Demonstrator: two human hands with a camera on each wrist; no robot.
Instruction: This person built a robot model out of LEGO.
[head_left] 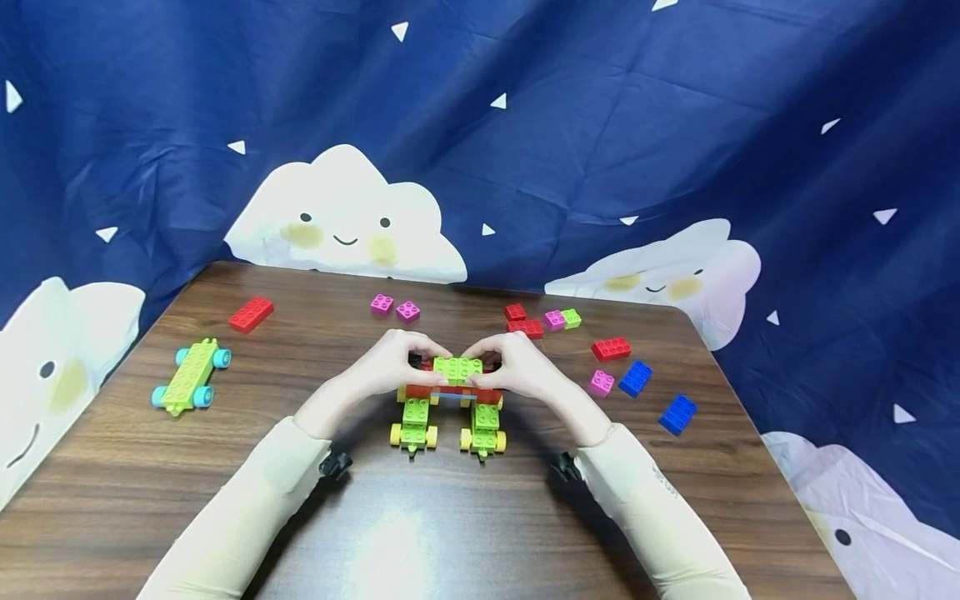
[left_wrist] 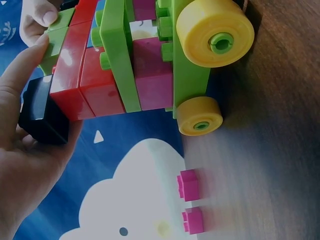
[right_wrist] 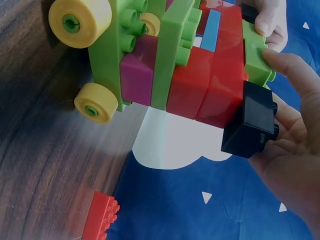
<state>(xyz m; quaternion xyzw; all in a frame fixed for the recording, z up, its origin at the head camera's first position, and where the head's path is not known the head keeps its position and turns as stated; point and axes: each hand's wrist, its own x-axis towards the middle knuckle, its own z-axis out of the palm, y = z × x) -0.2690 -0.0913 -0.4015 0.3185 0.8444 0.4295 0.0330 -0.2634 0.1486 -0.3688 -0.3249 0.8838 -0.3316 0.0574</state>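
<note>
In the head view, the brick model [head_left: 453, 390] stands about midway between the left and right edges of the table [head_left: 480, 517], and the build looks well advanced: yellow-wheeled green bases [head_left: 483, 429] carry a red tier, topped by light-green bricks [head_left: 458, 371] that the left hand [head_left: 390, 367] and right hand [head_left: 521, 367] pinch from either side. Loose pieces are left over: a blue-wheeled base [head_left: 190, 375] near the left edge, pink bricks [head_left: 382, 304] toward the far edge, blue bricks [head_left: 636, 378] toward the right edge; whether they belong on it cannot be told. Wood runs from the model toward the person, the near edge out of frame, leaving room to slide or turn it. In the left wrist view, a black brick [left_wrist: 45, 110] sits at the model's end within that hand's narrow grip, and a red stud shows beside the green, so full seating is uncertain. In the right wrist view, another black brick [right_wrist: 250, 120] caps the opposite end, the pinch equally narrow; a loose red brick [right_wrist: 97, 217] lies near the table's edge.
</note>
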